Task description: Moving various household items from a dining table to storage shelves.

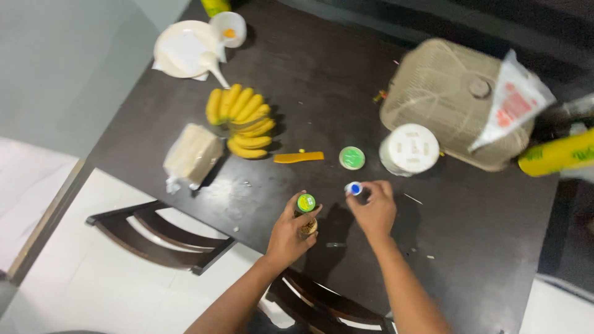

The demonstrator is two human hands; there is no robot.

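My left hand [289,234] is wrapped around a small jar with a green lid [305,204] standing upright on the dark table [309,68]. My right hand [374,210] rests just to its right, fingertips pinched on a small bottle with a blue and white cap [354,188]. A round green lid [351,158] lies flat a little beyond both hands, apart from them.
A bunch of bananas [242,120], a wrapped pale block [192,156] and an orange strip [299,157] lie to the left. A white round container [409,148], a beige mesh food cover [451,99], a white plate [183,48] and bowl [229,28] sit further back. Dark chairs [154,238] stand at the near edge.
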